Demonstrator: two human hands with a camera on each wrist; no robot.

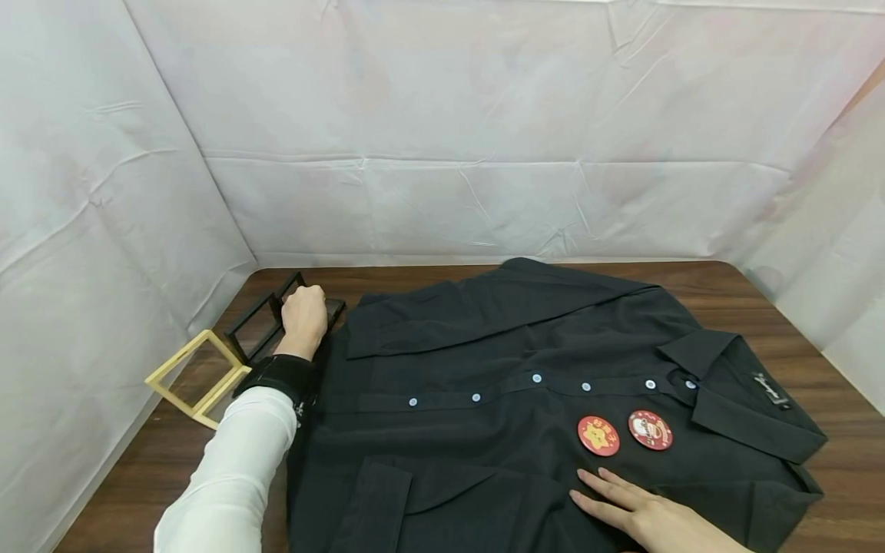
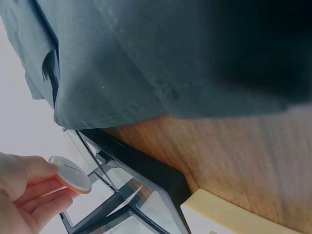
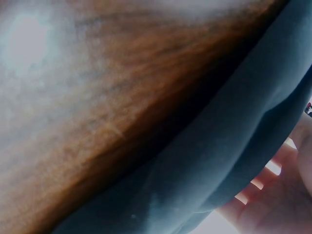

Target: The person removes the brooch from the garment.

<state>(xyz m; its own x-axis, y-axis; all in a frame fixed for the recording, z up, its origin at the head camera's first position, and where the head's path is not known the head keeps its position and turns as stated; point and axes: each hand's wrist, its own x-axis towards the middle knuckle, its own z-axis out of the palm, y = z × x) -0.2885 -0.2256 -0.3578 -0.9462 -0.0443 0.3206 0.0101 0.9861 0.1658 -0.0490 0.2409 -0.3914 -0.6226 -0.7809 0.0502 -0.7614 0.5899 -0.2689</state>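
A pale yellow, square-sided open frame [image 1: 221, 391] stands near the left edge of the brown wooden table [image 1: 726, 296]. Just beside it, towards the far left corner, is a black open-sided frame stand [image 1: 251, 314]. Over that stand the left hand [image 1: 303, 316] pinches a round badge with a pale back and orange rim [image 2: 71, 174], well off the shirt. The black button-up shirt [image 1: 484, 422] covers much of the table, collar towards the right edge. On its front sit a red round badge with a yellow star-like figure [image 1: 598, 435] and, next to it, a red-and-white round badge [image 1: 650, 429]. So the work looks partway: two badges on the cloth, one in hand; whether those two are pinned or merely laid there is hard to tell. The right hand [image 1: 657, 522], grasping nothing, rests fingers spread on the shirt just below them.
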